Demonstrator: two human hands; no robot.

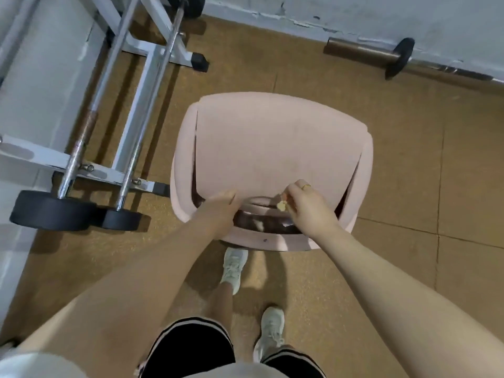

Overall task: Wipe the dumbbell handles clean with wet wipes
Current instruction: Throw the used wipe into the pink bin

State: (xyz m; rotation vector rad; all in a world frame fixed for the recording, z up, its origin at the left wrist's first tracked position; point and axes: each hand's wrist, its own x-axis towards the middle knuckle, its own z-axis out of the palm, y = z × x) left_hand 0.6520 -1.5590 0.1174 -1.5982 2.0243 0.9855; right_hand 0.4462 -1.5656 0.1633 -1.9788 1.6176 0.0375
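Observation:
A pink bin [188, 148] with a swing lid [272, 143] stands on the floor in front of me. My left hand [222, 207] has its fingers curled on the lid's near edge, where a dark gap into the bin shows. My right hand [308, 205], with a ring on one finger, pinches a small crumpled yellowish wipe [282, 205] just above that gap. Two chrome bars [79, 148] with black weight plates [51, 211] rest on a white rack at the left, out of reach of both hands.
The white metal rack [147, 85] fills the left side. Another bar with a black plate [399, 57] lies along the pale wall at the back right. My feet in pale sneakers [233, 268] stand on brown floor just behind the bin.

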